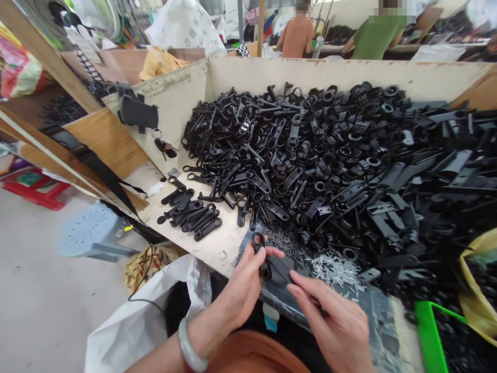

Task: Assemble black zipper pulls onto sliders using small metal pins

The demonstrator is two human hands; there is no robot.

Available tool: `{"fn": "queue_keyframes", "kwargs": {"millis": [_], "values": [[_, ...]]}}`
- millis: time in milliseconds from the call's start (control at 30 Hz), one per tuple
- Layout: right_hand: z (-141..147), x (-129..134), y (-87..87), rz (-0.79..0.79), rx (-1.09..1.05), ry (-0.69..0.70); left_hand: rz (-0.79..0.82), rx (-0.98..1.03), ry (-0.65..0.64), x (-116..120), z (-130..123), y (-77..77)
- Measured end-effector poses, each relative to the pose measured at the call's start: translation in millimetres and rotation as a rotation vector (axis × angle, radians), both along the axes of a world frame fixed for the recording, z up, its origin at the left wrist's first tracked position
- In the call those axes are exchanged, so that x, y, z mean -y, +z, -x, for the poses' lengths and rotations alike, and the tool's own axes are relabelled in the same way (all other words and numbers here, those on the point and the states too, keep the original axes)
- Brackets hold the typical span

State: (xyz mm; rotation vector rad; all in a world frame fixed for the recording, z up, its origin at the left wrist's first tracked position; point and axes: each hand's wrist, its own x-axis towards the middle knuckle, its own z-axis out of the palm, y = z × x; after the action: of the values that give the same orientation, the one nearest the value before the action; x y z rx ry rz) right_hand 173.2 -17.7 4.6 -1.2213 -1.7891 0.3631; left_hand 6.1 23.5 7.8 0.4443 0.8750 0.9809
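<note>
Overhead-ish, looking down past both forearms, the view has the left hand [243,287] gripping a black ringed part [259,254] near the front edge of the desk [229,243]. Its thumb and forefinger are closed on the part, while the other fingers curl loosely behind, partly spread. The right hand [336,321] has thumb and forefinger pinched together at the end of a dark flat piece [280,267] that reaches toward the left hand; whether it joins the ringed part, I cannot tell. Just beyond lie small silvery pins [336,270] and a patch of tiny dark pieces [285,243], with a big heap of black plastic parts [295,155] behind. To the left, a small group of black levers [192,212] lies on the pale wood. Printed characters run across a white sack [186,28] at the back, too blurred to read with certainty. Keys [165,147] hang beneath a black holder [137,111], and a bright green crate [430,331] stands at the right.
</note>
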Motion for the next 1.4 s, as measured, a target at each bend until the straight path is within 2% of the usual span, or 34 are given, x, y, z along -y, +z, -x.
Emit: {"fn": "queue_keyframes", "kwargs": {"millis": [133, 467, 633, 833, 1000, 1200, 1400], "values": [[10.8, 3.0, -5.3, -0.040, -0.038, -0.064, -0.002, 0.052, 0.074, 2.8, -7.4, -3.9], [21.4, 2.3, -18.3, -0.095, -0.094, -0.072, 0.017, 0.171, 0.052, 6.0, -16.1, 1.3], [19.3, 6.2, -23.6, -0.058, -0.122, -0.068, 0.064, 0.179, 0.043, 6.4, -19.3, 1.6], [21.3, 11.3, -33.3, -0.042, -0.113, -0.144, 0.127, 0.216, 0.031, 8.0, -20.4, 4.1], [20.7, 14.7, -38.6, -0.080, -0.026, -0.157, 0.090, 0.175, -0.001, 10.5, -20.5, 5.1], [17.4, 18.3, -34.5, -0.019, -0.038, -0.139, 0.078, 0.143, -0.033, 8.2, -19.6, 6.8], [13.9, 5.7, -19.5, 0.124, -0.246, -0.252, 0.120, 0.126, -0.098, 9.2, -18.9, -0.2]]}}
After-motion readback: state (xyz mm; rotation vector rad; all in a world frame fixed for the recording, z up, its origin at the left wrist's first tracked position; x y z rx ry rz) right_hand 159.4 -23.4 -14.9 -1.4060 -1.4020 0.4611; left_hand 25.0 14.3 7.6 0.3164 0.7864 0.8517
